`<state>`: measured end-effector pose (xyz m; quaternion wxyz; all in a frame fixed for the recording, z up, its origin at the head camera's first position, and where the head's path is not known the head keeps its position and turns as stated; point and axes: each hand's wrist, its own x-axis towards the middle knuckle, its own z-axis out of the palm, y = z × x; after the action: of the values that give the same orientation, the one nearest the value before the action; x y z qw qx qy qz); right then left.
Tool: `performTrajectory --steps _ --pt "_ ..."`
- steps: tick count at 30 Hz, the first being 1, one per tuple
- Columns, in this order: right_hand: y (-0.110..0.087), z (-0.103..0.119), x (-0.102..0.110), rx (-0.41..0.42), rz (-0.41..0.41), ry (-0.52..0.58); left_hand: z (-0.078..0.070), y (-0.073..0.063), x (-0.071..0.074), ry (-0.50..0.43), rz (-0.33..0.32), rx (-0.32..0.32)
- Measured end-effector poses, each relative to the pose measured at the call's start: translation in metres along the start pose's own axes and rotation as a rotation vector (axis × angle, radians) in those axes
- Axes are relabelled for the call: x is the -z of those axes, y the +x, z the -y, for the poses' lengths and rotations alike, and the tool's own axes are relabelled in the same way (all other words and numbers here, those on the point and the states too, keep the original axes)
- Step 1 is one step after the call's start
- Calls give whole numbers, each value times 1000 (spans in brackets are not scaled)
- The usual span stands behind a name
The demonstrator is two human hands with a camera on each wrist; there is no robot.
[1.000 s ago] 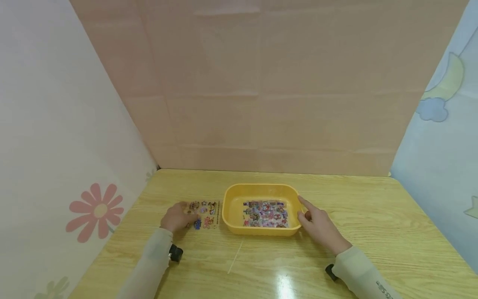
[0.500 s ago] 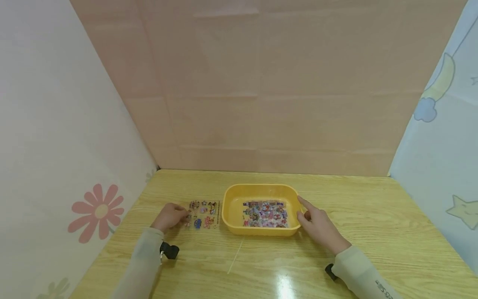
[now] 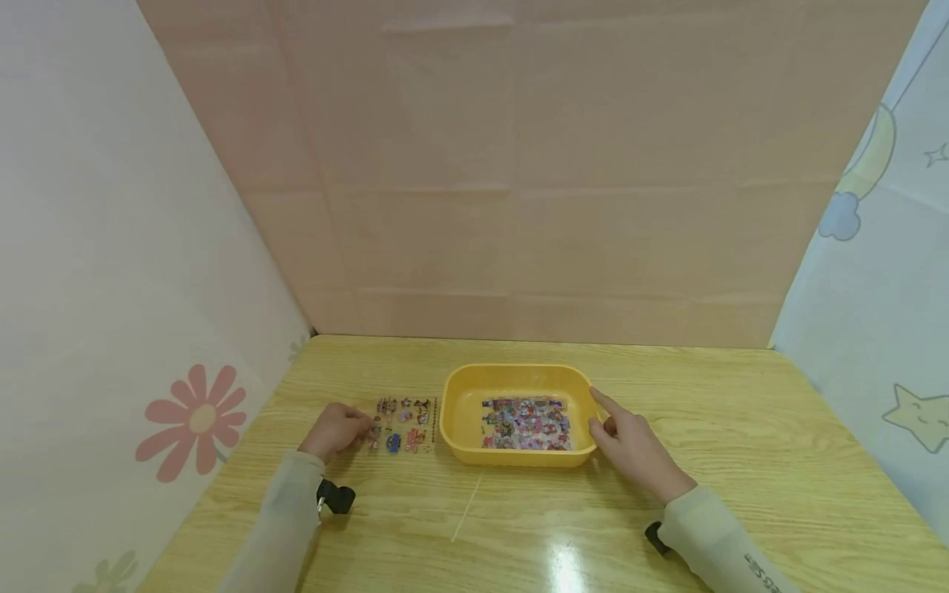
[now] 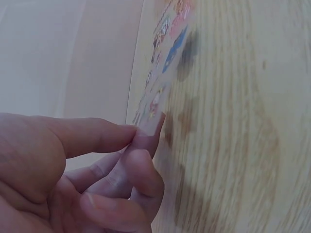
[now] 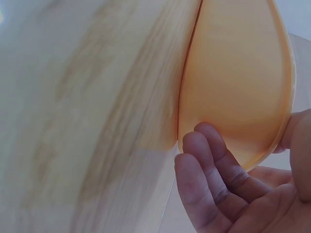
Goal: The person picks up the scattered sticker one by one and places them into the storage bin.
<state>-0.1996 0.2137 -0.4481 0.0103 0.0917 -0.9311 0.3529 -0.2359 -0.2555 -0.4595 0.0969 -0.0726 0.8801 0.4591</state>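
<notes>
A clear sticker sheet [image 3: 404, 427] with colourful cartoon figures lies left of a yellow plastic basin [image 3: 461, 456]. Its left edge is pinched between the thumb and fingers of my left hand [image 3: 335, 430]. In the left wrist view, the sticker sheet [image 4: 158, 99] is tilted, with a shadow on the table beside it. My right hand [image 3: 636, 449] grips the basin's right end at the rim. The right wrist view shows several fingers [image 5: 194, 182] against the outside of the basin wall [image 5: 233, 73]. More colourful sticker sheets [image 3: 526, 424] lie flat inside the basin.
The wooden table [image 3: 741, 428] runs back to a beige covered wall [image 3: 511, 206]. Patterned cloth walls stand at the left [image 3: 200, 247] and right [image 3: 890, 313]. A thin pale strip [image 3: 467, 509] is on the table in front of the basin.
My left hand has drawn back left from over the sticker sheet to its left edge, then stayed there. The right hand and basin hold their place.
</notes>
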Motion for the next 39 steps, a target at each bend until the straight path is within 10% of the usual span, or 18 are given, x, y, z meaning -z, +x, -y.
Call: performTrajectory --steps 39 --pt "-2 1 0 9 -9 15 -19 -8 15 -53 11 -41"
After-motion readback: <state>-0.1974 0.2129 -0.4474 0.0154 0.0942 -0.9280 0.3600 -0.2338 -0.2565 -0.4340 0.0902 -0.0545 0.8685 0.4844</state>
